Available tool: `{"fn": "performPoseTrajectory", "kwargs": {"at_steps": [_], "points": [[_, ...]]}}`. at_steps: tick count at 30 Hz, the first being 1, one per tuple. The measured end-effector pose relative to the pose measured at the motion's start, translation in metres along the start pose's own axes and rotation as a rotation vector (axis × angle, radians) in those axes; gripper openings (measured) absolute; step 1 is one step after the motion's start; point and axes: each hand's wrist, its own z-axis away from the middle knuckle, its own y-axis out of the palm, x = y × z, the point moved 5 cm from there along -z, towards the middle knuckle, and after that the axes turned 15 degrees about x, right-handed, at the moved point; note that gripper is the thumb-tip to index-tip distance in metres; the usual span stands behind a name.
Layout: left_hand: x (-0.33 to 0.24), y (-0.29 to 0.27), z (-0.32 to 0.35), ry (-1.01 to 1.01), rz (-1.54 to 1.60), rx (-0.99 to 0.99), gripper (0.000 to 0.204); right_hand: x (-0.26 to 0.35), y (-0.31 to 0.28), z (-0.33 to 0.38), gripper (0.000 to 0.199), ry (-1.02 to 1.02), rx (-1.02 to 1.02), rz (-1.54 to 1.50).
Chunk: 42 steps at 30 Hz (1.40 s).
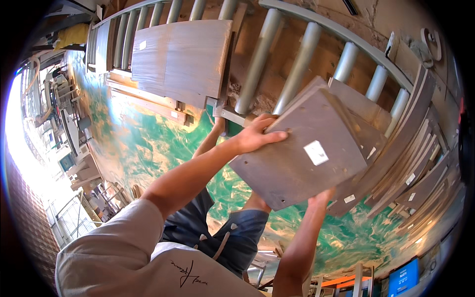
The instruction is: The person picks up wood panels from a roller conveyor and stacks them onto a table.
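Observation:
In front of me I hold a brownish-grey wooden panel (289,171), tilted, with a white label (315,153) on its face and small drilled holes near its edges. My left hand (260,133) grips its upper left edge, thumb lying on the face and fingers partly hidden at the edge. At the lower right edge is my right hand (322,196), its fingers mostly hidden behind the panel. The far edge looks thick and layered; I cannot tell whether more than one panel is held.
A roller conveyor (257,62) runs across the far side, bearing stacked grey boards (180,59). At the right, many labelled panels (396,168) lean in rows close to the held one. The floor (163,136) is green and dusty. A blue box (403,278) stands at the lower right.

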Motion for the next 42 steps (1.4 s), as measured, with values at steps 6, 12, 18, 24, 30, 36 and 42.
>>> {"fn": "performPoseTrajectory", "kwargs": {"at_steps": [6, 12, 18, 24, 30, 36, 42], "points": [[0.104, -0.086, 0.047, -0.062, 0.480, -0.170, 0.075, -0.058, 0.117, -0.039, 0.045, 0.129, 0.090, 0.149], [0.129, -0.118, 0.040, -0.063, 0.635, -0.175, 0.065, -0.095, 0.137, -0.095, 0.056, 0.199, 0.145, 0.281], [0.159, -0.135, 0.031, -0.149, 0.573, -0.251, 0.071, -0.105, 0.147, -0.120, 0.060, 0.231, 0.182, 0.340], [0.178, -0.110, 0.022, 0.013, 0.752, -0.260, 0.076, -0.092, 0.153, -0.132, 0.056, 0.237, 0.182, 0.489], [0.191, -0.075, 0.014, 0.126, 0.863, -0.398, 0.065, -0.067, 0.162, -0.159, 0.054, 0.333, 0.264, 0.674], [0.188, -0.057, 0.006, 0.171, 0.926, -0.477, 0.064, -0.053, 0.170, -0.185, 0.055, 0.393, 0.269, 0.745], [0.185, -0.075, 0.017, 0.097, 0.795, -0.357, 0.079, -0.049, 0.180, -0.182, 0.046, 0.257, 0.279, 0.446]]}}
